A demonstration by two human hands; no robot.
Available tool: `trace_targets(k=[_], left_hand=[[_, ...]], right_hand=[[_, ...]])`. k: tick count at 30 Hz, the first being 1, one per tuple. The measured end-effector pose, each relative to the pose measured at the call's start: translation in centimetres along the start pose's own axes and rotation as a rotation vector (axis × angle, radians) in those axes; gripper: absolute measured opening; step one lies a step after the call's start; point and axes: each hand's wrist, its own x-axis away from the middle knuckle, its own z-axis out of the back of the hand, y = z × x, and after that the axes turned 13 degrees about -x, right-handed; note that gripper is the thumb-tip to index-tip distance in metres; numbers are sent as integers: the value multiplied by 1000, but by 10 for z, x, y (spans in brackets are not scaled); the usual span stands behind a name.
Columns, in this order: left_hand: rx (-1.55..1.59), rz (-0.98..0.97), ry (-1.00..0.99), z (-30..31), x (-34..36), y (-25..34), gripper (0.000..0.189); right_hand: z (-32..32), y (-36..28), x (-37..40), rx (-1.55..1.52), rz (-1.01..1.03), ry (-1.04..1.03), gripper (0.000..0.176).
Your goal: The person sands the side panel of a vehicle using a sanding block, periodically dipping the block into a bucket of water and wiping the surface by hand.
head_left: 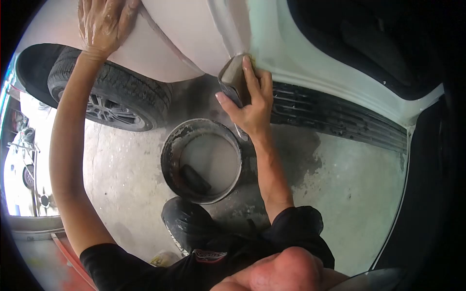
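Black shirt (145, 269): it was the nearest thing to the camera, its short sleeves leaving both your forearms bare.
Trouser leg (187, 216): your dark, pale-specked leg was bent just beside the bucket.
Right hand (255, 104): your grip was clamped on a folded grey pad (234, 72), thumb on one side and fingers on the other.
Grey pad: it stood between your thumb and fingers, its far end against the pale bodywork (179, 29), at the foot of a raised ridge.
Left hand (104, 26): it looked wet and lay flat on the bodywork, your fingers stretched out and the thumb apart from them; the picture's top edge cut off the fingertips.
Running board (335, 111): this black, ribbed strip, dotted with drops, ran away to the right of your right hand.
Wheel (116, 92): it stood beneath the bodywork, beyond your left forearm.
Bucket (171, 155): the round dark tub sat on the floor between your arms, holding cloudy grey liquid and a dark block (195, 179) partly sunk in it.
Floor (344, 194): the concrete around you was pale, with dark damp patches near the bucket.
Background: at your far left, another wheel (29, 177) showed in bright light.
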Motion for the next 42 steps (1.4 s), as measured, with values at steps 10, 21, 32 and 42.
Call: trace_targets(k=[10, 21, 32, 42], left_hand=[[54, 58, -77, 16, -10, 6, 66], [51, 11, 14, -2, -9, 0, 66], [82, 44, -46, 9, -7, 6, 65], [228, 51, 49, 26, -21, 13, 57]], right_hand=[[-8, -20, -32, 17, 119, 20, 88], [-6, -21, -22, 11, 51, 31, 89], [-2, -19, -27, 43, 174, 25, 88], [-6, -5, -14, -18, 130, 42, 93]])
